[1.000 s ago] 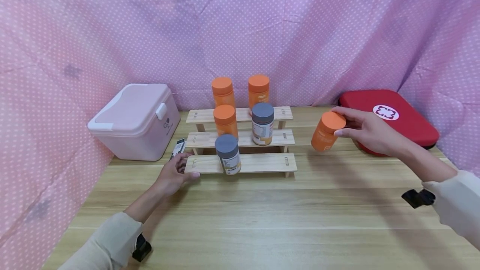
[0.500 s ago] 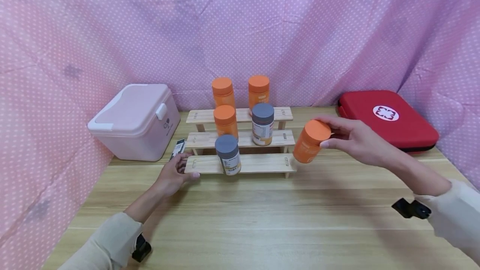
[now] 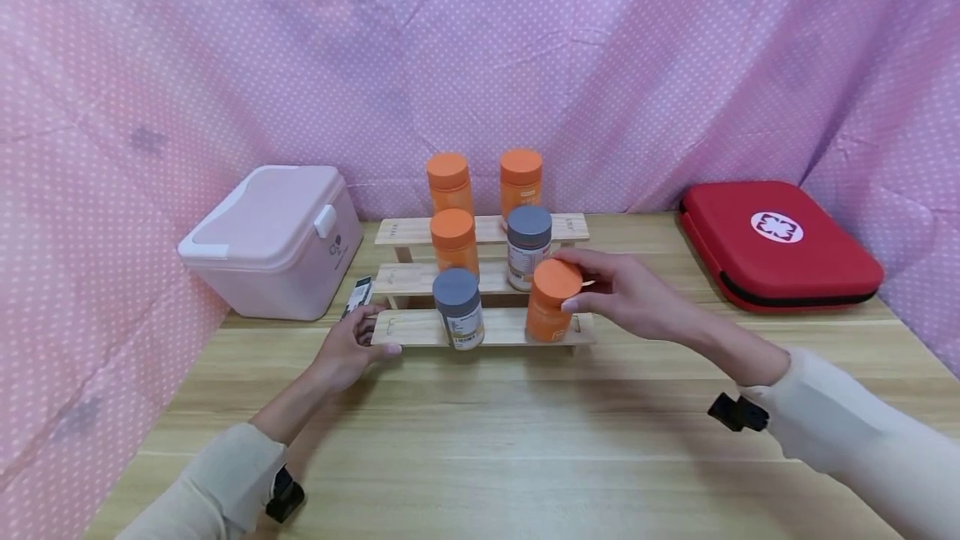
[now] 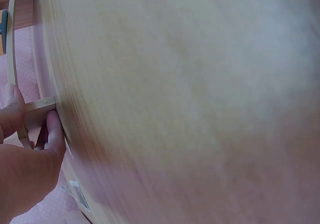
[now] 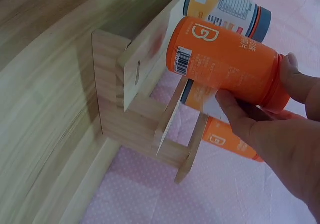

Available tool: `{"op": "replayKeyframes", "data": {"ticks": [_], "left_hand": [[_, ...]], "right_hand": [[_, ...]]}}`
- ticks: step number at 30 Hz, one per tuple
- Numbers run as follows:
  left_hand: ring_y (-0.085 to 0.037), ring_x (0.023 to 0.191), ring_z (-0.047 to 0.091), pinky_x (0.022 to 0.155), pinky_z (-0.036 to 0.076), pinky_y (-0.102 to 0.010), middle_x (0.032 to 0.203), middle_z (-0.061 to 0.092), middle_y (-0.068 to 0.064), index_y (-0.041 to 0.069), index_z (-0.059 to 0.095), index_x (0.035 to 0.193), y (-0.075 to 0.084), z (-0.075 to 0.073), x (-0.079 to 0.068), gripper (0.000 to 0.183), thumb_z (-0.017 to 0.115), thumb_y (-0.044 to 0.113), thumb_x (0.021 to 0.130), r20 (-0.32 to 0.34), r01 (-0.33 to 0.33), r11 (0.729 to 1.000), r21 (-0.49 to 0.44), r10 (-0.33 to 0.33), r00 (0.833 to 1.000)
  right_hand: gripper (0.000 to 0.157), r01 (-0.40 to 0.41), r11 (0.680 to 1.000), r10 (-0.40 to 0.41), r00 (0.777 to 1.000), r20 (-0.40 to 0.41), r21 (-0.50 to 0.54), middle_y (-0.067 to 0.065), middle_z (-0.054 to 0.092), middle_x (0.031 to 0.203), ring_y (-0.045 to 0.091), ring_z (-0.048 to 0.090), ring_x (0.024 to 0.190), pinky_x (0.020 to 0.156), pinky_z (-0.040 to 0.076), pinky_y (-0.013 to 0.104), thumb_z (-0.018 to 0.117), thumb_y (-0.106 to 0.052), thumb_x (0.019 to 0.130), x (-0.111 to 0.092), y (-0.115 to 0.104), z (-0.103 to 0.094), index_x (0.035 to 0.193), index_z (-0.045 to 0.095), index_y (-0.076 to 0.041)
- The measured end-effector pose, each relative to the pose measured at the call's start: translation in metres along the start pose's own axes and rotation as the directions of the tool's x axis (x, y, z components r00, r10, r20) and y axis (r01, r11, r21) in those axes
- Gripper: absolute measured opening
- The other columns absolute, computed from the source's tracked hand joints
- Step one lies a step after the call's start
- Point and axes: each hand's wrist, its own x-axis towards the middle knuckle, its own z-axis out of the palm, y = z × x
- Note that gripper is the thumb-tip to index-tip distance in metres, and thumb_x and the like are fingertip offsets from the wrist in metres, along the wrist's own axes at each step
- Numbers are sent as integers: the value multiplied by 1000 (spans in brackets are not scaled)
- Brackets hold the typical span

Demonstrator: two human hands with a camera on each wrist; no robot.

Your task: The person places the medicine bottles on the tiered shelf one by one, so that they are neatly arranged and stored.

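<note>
A three-step wooden rack (image 3: 500,328) stands on the table. My left hand (image 3: 347,350) pinches the left end of its lowest step, thumb in front; the left wrist view shows the fingers (image 4: 56,134) behind the leg. Over the right part of that step, my right hand (image 3: 633,297) grips an orange bottle (image 3: 550,311) around its cap. In the right wrist view this bottle (image 5: 225,61) is close to the step; whether it touches I cannot tell. A grey-capped bottle (image 3: 461,315) sits left of it on the same step.
Behind, the middle step carries an orange bottle (image 3: 454,244) and a grey-capped one (image 3: 527,252); the top step carries two orange bottles (image 3: 448,182). A pink lidded box (image 3: 273,244) is at left, a red case (image 3: 780,248) at right. A small pack (image 3: 359,294) lies beside the rack.
My right hand has carried the orange bottle leftward, from near the red case to over the lowest step. The left hand has stayed at the rack's left end.
</note>
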Motion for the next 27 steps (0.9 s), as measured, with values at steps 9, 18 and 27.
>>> {"op": "replayKeyframes", "data": {"ticks": [9,18,27], "left_hand": [[-34,121,52,104,40,-46,131,54,-22,-1,38,138,0,0,-1,68,76,14,83,11,-2,1000,-7,2,1000],[-33,122,51,104,41,-46,133,53,-22,-1,38,139,2,0,0,69,76,13,83,-3,11,1000,-6,-11,1000],[-32,120,52,103,42,-44,131,54,-22,-1,39,137,1,0,0,66,75,12,84,4,6,1000,-16,-6,1000]], "right_hand": [[55,-16,1000,16,1000,-2,-8,8,63,119,20,59,104,86,54,31,72,-4,85,10,-1,16,136,52,-4],[57,-60,998,59,998,-21,-36,7,63,118,19,60,102,85,54,27,73,-6,85,13,-2,20,137,51,-5],[59,-77,996,76,997,-30,-43,7,64,116,20,61,100,85,54,31,75,-8,83,12,-1,21,137,51,-5]]}}
